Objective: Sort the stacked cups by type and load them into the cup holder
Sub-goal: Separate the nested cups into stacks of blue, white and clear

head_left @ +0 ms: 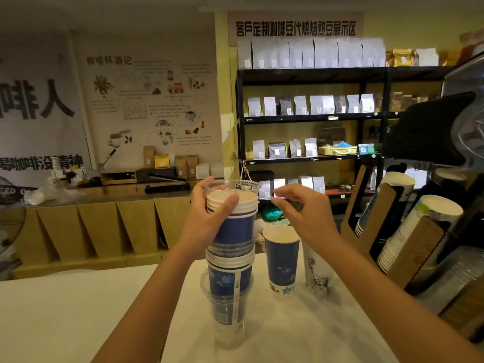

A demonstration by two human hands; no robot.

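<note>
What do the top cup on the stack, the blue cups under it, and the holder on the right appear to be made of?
Top cup: clear, glossy plastic by the look; the shelf shows through its wall.
Blue cups: probably paper, opaque matte printed walls with rolled white rims.
Cup holder: seemingly brown cardboard or thin wood, flat and matte; which one is unclear.

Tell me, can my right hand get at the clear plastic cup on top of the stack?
Probably yes. The right hand hovers just beside the clear cup rim, nothing between them, while the left hand grips the stack below.
</note>
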